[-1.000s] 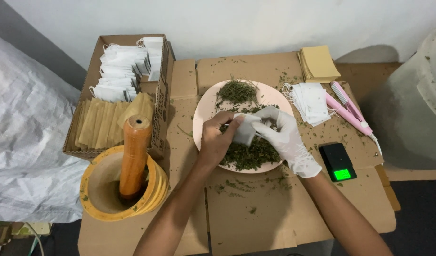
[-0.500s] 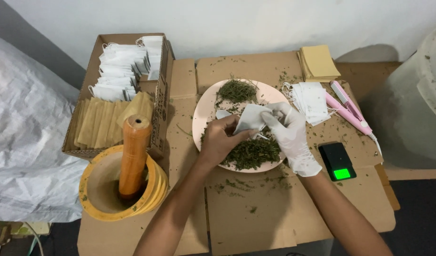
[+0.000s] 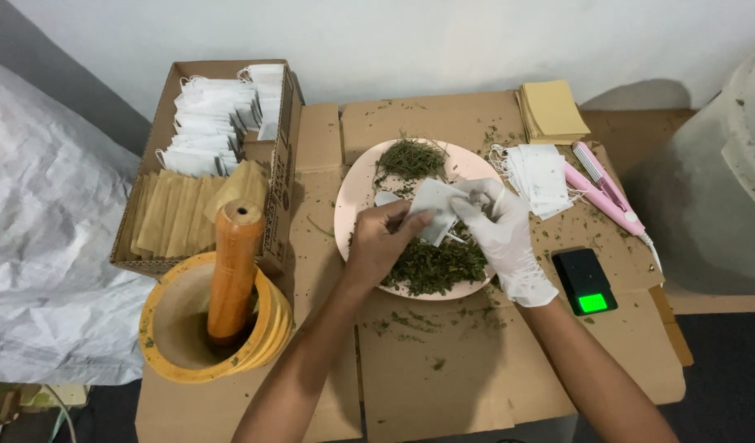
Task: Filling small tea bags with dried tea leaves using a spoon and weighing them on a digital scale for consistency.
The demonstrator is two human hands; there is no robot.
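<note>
Holding sachet [image 3: 433, 215] over herb-filled plate [image 3: 357, 184]

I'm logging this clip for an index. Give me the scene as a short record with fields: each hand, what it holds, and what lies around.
left hand: bare, grips the white sachet
right hand: white glove, holds the same sachet
beneath: pink plate with dried green herbs
right side: empty sachets, pink sealer, small scale
left side: yellow mortar with wooden pestle, cardboard box of sachets

Yellow mortar [image 3: 180, 328], wooden pestle [image 3: 232, 267], pink sealer [image 3: 604, 190]
</note>
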